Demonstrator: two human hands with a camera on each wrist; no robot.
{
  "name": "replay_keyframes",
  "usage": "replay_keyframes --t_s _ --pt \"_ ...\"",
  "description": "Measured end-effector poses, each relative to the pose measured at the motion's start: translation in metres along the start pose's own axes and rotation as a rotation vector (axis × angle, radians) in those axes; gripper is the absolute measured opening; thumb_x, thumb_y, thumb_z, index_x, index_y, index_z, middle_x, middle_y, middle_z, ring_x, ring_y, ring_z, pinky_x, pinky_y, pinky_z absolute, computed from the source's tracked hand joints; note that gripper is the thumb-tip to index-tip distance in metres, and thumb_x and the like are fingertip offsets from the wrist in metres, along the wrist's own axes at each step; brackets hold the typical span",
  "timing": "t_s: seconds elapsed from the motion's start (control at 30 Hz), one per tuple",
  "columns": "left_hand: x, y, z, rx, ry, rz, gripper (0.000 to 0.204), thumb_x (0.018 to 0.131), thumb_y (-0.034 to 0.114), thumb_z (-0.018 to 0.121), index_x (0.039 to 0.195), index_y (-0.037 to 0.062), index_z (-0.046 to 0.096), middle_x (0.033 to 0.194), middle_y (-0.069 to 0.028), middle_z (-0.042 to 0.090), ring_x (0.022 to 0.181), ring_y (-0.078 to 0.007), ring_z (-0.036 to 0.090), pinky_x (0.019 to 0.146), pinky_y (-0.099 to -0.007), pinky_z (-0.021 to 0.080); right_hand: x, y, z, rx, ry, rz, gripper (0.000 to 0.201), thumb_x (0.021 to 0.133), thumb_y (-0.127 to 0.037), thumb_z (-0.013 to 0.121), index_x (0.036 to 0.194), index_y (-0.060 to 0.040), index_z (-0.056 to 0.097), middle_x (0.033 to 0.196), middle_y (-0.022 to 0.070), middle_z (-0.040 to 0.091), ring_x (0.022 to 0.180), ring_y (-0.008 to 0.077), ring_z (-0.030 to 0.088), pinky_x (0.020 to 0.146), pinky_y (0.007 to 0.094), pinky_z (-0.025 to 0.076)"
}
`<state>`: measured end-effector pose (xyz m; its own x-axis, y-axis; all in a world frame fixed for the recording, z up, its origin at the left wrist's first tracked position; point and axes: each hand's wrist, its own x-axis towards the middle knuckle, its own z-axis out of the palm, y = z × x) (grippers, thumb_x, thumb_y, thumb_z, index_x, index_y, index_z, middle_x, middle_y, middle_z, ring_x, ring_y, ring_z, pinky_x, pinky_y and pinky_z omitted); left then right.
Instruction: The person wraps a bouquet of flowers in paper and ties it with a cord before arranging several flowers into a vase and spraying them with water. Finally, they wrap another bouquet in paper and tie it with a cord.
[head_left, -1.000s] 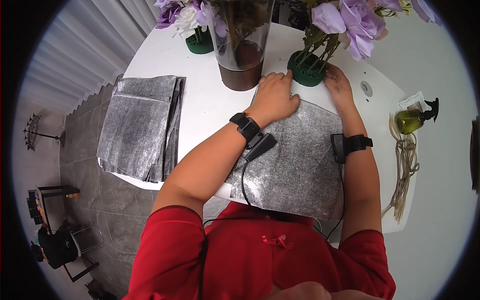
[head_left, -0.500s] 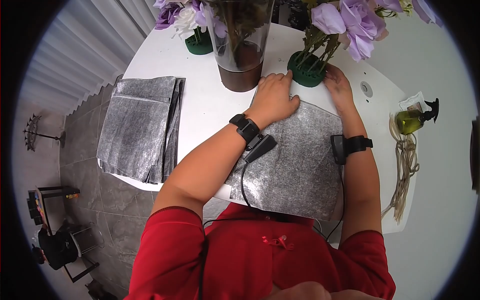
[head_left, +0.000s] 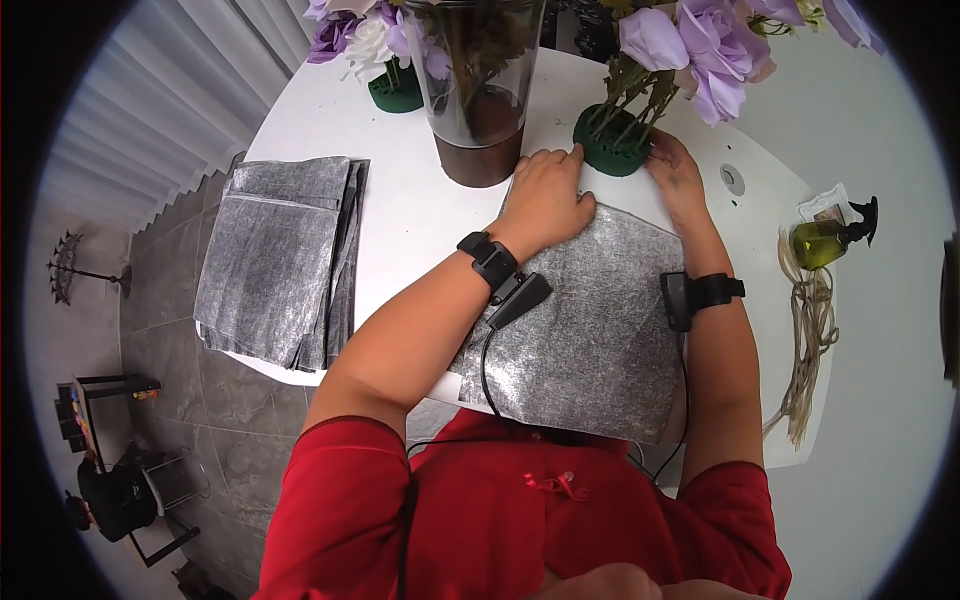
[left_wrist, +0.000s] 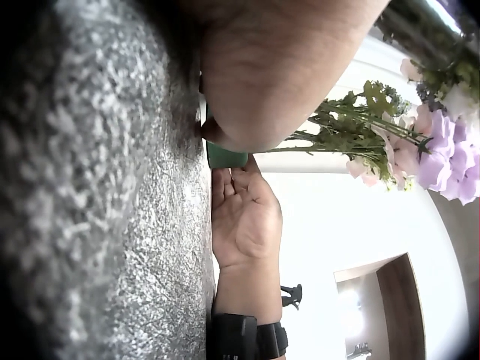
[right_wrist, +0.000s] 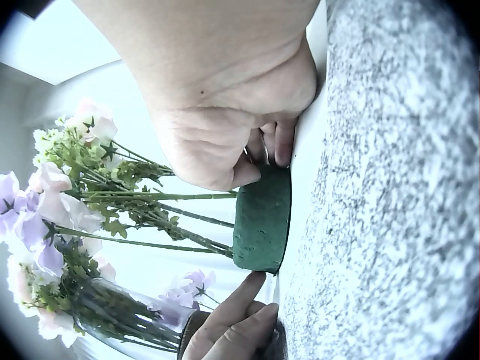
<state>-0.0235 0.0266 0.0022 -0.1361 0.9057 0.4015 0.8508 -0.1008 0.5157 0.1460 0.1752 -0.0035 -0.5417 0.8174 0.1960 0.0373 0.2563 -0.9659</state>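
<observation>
A round green foam block [head_left: 612, 155] with purple artificial flowers [head_left: 715, 50] standing in it sits on the white table [head_left: 400, 230]. My left hand [head_left: 545, 200] lies palm down over the top edge of a grey felt-like sheet [head_left: 590, 320], its index fingertip at the block's left side. On the opposite side, my right hand [head_left: 678, 180] rests its fingertips against the block. The right wrist view shows the right thumb at the edge of the foam [right_wrist: 262, 221], with the left fingers [right_wrist: 236, 326] at the far side.
A clear vase [head_left: 483, 110] with a brown base stands beside my left hand. A stack of grey sheets [head_left: 265, 265] lies at the left. Another flower arrangement [head_left: 395, 85] is behind. At the right are a green pump bottle [head_left: 820, 243] and a bundle of beige strands [head_left: 800, 350].
Both hands keep their places at the foam block. The whole scene sits very slightly lower in the head view; nothing else has visibly moved.
</observation>
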Motion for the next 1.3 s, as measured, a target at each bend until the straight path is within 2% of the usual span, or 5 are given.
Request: replay_keyframes --t_s 0.33,0.67,0.93,1.17,1.3 --pt "0.0007 0.0025 -0.0016 -0.033 0.023 -0.036 0.066 0.073 0.023 0.059 0.128 -0.0104 0.043 0.092 -0.0184 0.058 0.098 -0.0323 0.053 0.089 -0.0408 0.038 -0.0005 -0.0016 0.0009 0.009 0.002 0.0 0.05 0.079 0.006 0.047 0.129 0.0025 0.045 0.125 0.0136 0.054 0.116 0.0227 0.052 0.1 0.0313 0.038" --pt "-0.0001 -0.0006 0.0017 0.004 0.031 0.011 0.069 0.073 0.024 0.059 0.129 -0.0106 0.041 0.094 -0.0184 0.057 0.099 -0.0319 0.052 0.089 -0.0408 0.039 -0.0004 -0.0034 0.0032 0.036 0.002 -0.012 0.05 0.079 0.007 0.046 0.129 0.0031 0.045 0.124 0.0141 0.055 0.115 0.0223 0.053 0.1 0.0307 0.039" --pt "0.0025 -0.0003 0.0004 -0.065 0.046 -0.005 0.072 0.071 0.024 0.061 0.13 -0.0109 0.04 0.081 -0.016 0.055 0.088 -0.0314 0.054 0.084 -0.0404 0.04 -0.0017 -0.0069 0.0033 0.023 -0.001 0.0 0.049 0.08 0.007 0.046 0.128 0.0037 0.045 0.124 0.0145 0.055 0.114 0.0227 0.054 0.099 0.0301 0.039" --pt "0.002 -0.0026 0.0009 -0.038 0.064 0.039 0.072 0.071 0.024 0.062 0.131 -0.0104 0.04 0.082 -0.0157 0.055 0.086 -0.0306 0.055 0.083 -0.0396 0.04 -0.0007 -0.0035 0.0034 0.007 0.0 -0.052 0.048 0.08 0.007 0.046 0.128 0.004 0.045 0.124 0.0147 0.055 0.114 0.0228 0.054 0.099 0.0301 0.04" --pt "0.0028 0.0016 -0.0025 -0.144 0.087 -0.048 0.074 0.073 0.024 0.062 0.134 -0.0081 0.036 0.084 -0.0152 0.056 0.088 -0.0302 0.054 0.083 -0.0391 0.04 -0.0015 -0.0033 0.0022 0.01 -0.001 -0.027 0.048 0.08 0.006 0.047 0.128 0.0035 0.045 0.124 0.0142 0.055 0.115 0.0228 0.054 0.099 0.0304 0.039"
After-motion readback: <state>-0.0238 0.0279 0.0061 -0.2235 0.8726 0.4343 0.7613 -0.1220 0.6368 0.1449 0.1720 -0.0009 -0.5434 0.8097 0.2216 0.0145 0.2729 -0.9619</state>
